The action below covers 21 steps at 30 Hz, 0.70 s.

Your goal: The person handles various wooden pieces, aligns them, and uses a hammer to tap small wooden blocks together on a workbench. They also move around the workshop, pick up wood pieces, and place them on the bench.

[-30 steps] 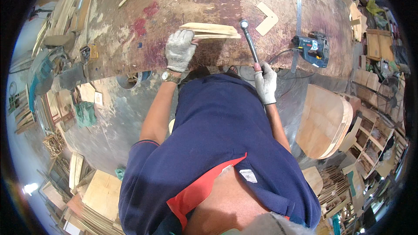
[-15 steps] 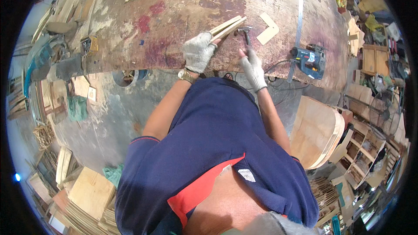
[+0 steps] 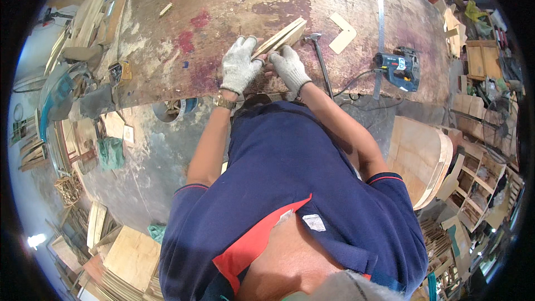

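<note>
A bundle of slim wooden strips points away from me over the worn workbench. My left hand, in a grey-white knit glove, grips the near end from the left. From the right, my gloved right hand closes on that same end; its fingertips are partly hidden. Just beyond the right hand lies a hammer, its head away from me and its handle toward the near edge. A pale L-shaped wood piece rests flat past the hammer.
A corded jigsaw sits at the bench's right, beside a long metal ruler. A yellow tape measure is near the left edge. Rounded plywood panels stand right of me. Wood sheets are stacked at lower left.
My right hand has let go of the hammer, now lying on the bench, and moved left to the strips. My left hand has shifted slightly left, still holding them.
</note>
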Each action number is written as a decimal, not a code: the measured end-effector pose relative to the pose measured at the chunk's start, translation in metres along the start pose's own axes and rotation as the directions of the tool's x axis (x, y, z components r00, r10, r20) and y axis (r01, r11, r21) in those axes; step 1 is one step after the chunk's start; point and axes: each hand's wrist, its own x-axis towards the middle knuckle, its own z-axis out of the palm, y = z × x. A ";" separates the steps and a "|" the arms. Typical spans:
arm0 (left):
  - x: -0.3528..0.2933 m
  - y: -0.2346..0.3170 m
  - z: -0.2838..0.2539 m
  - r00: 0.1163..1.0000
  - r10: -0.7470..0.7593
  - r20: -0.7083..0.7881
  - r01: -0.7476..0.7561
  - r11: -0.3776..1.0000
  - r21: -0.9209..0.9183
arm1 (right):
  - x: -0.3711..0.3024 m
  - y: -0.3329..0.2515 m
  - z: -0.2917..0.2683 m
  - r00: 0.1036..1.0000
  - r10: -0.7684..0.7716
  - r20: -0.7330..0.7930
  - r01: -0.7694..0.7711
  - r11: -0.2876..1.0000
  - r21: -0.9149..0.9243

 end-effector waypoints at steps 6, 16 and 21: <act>0.025 -0.055 0.011 0.897 -0.094 0.433 0.356 0.734 -0.579 | 0.010 -0.014 0.013 0.995 0.071 -0.071 -0.078 0.992 -0.094; 0.027 -0.076 0.024 0.911 -0.024 0.411 0.306 0.706 -0.638 | 0.024 -0.009 0.020 0.993 0.097 -0.065 -0.100 0.994 -0.052; 0.034 -0.075 0.013 0.874 -0.009 0.486 0.272 0.839 -0.472 | 0.027 0.004 0.022 0.981 0.044 -0.191 -0.084 0.975 -0.207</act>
